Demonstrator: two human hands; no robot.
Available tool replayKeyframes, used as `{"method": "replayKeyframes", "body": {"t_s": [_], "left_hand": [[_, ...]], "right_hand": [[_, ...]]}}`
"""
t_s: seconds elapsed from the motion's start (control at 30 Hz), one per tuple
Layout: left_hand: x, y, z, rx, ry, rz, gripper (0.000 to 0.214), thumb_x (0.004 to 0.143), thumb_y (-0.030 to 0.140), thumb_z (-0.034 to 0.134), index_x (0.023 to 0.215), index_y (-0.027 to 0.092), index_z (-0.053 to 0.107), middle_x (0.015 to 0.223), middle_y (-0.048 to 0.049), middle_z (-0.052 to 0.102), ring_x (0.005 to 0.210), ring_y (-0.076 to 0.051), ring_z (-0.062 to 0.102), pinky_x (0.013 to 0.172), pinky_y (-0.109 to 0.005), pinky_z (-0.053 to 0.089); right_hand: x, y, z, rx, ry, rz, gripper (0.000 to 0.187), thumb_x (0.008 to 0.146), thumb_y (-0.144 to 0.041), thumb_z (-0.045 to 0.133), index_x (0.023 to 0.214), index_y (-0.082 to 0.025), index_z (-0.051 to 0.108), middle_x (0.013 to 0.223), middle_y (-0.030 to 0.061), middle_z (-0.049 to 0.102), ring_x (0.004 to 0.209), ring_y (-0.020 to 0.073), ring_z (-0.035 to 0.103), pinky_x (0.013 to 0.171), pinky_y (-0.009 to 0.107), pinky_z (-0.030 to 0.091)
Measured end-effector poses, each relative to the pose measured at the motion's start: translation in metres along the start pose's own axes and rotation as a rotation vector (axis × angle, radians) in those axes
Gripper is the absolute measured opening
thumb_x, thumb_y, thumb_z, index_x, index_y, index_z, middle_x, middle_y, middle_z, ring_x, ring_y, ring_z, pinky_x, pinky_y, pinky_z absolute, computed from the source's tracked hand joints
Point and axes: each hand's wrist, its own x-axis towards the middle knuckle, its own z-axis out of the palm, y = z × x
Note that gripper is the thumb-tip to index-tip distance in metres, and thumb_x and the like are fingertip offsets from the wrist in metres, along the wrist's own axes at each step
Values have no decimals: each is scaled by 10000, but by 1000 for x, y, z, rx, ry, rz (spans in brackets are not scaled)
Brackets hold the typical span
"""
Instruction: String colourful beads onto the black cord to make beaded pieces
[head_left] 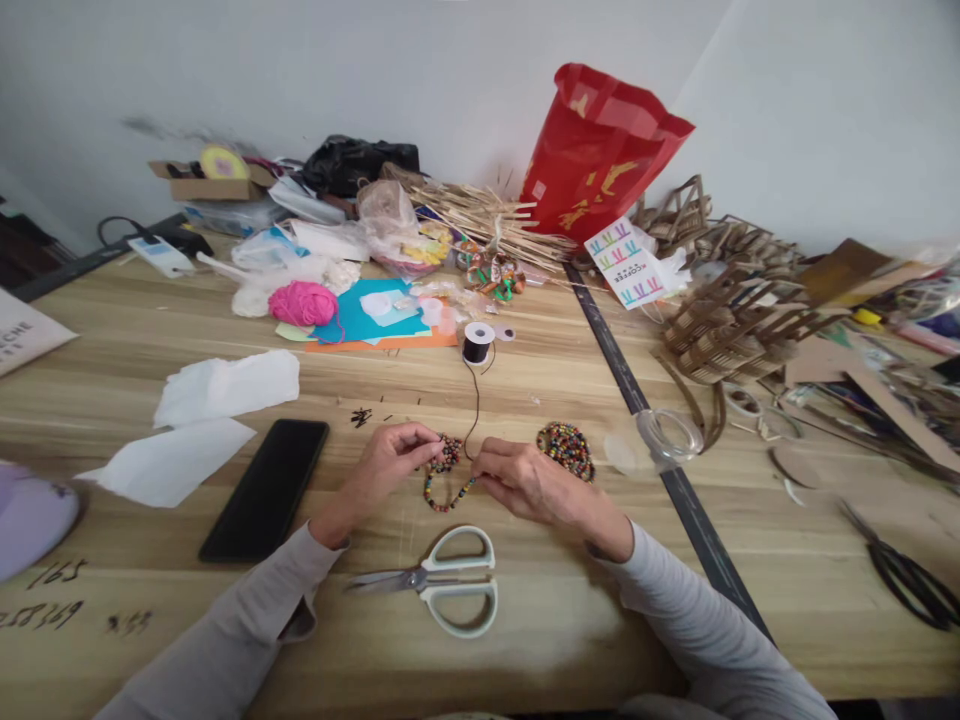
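Note:
My left hand [386, 462] is closed in a pinch on one end of a string of coloured beads [447, 478] that loops on the wooden table [525, 370]. My right hand [525, 482] pinches the other end, where a black cord [475, 410] runs up to a small black spool [478, 342]. A pile of loose coloured beads [566, 448] lies just right of my right hand. White-handled scissors [450, 580] lie near the table's front edge, below my hands.
A black phone [266, 487] and white paper sheets [202, 415] lie to the left. Pink yarn [303, 303], blue paper, sticks and a red bag [600, 150] crowd the back. A clear tape roll [669, 436], cardboard pieces and black scissors [911, 580] sit to the right.

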Motion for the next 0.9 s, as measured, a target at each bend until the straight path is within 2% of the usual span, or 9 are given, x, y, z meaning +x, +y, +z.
{"method": "replayKeyframes", "body": {"t_s": [0.23,0.47,0.77,0.9], "left_hand": [[0,3,-3,-3,-31,24,136,728,271,663,673,146,665,636,-20,683,596,-138,602,570,-240,485],[-2,9,-5,-53,-58,11,168,723,296,687,660,144,652,615,-5,655,564,-120,581,557,-230,463],[-4,0,6,-96,-169,-55,197,713,318,699,681,130,649,604,-5,636,561,-116,572,551,-231,449],[-5,-5,10,-66,-167,-59,200,710,315,702,667,128,643,623,-18,641,581,-125,568,564,-239,439]], "right_hand": [[-1,1,-5,73,19,-13,118,922,-106,486,909,-150,595,861,47,576,733,125,565,669,218,443],[-5,1,-20,170,70,-10,141,912,-92,482,918,-151,610,895,49,594,740,111,562,676,214,449],[-8,1,-28,183,51,16,134,906,-120,511,908,-145,643,856,41,582,703,109,549,654,222,440],[-6,1,-26,203,45,9,136,905,-122,520,904,-150,653,843,34,573,712,108,550,662,215,435]]}}
